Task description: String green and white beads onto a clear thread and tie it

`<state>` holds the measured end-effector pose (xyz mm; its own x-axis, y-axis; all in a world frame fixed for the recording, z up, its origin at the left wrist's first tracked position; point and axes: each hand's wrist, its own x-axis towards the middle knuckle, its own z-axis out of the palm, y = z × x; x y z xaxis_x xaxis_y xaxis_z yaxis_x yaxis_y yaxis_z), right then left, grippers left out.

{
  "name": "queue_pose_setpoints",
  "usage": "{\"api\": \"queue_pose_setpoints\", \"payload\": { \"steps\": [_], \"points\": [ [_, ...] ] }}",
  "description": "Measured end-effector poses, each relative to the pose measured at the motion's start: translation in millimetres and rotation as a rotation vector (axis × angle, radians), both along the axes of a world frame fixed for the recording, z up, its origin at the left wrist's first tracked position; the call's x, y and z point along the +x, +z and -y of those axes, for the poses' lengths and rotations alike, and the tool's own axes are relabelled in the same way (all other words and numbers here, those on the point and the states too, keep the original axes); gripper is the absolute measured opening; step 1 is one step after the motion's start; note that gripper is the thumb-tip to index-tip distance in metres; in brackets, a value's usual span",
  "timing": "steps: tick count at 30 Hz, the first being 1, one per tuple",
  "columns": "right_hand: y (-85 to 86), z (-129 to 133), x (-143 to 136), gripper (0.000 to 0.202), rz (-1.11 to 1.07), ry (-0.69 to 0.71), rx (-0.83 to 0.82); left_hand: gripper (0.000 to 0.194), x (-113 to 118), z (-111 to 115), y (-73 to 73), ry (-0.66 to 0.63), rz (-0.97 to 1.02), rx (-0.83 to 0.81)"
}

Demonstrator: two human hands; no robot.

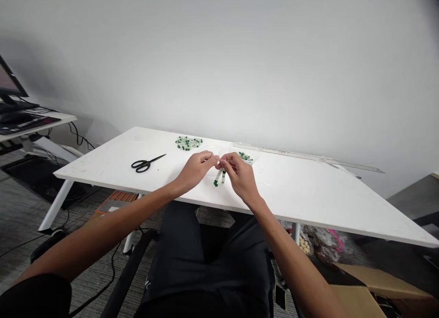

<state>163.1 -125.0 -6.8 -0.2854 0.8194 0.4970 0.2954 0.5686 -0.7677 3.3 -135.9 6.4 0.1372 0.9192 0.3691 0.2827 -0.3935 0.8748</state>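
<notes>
Over the white table (308, 185), my left hand (199, 168) and my right hand (239, 171) meet fingertip to fingertip. Both are closed in a pinch, at the upper ends of a strand of green and pale beads (219, 175). The strand hangs below the fingers in two short lengths. Whatever thread lies between the fingertips is too small to make out. A loose pile of green and pale beads (188, 143) lies behind my left hand. More beads (245, 157) sit in a clear dish just behind my right hand.
Black scissors (143, 165) lie on the table's left part. A long clear ruler-like strip (350, 164) runs along the back edge by the wall. At the far left stands another desk (65, 120) with a monitor (10, 82). Bags and a cardboard box (356, 302) are below, at the right.
</notes>
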Motion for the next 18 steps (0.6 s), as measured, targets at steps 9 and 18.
{"api": "queue_pose_setpoints", "payload": {
  "steps": [9,18],
  "points": [
    [-7.1,-6,6,0.021,-0.12,0.285,-0.449,0.036,-24,-15,-11.4,0.128,-0.268,0.146],
    [-3.6,-10,9,0.015,0.121,0.246,-0.71,0.029,-44,-10,-37.9,0.1,-0.429,0.182]
  ]
}}
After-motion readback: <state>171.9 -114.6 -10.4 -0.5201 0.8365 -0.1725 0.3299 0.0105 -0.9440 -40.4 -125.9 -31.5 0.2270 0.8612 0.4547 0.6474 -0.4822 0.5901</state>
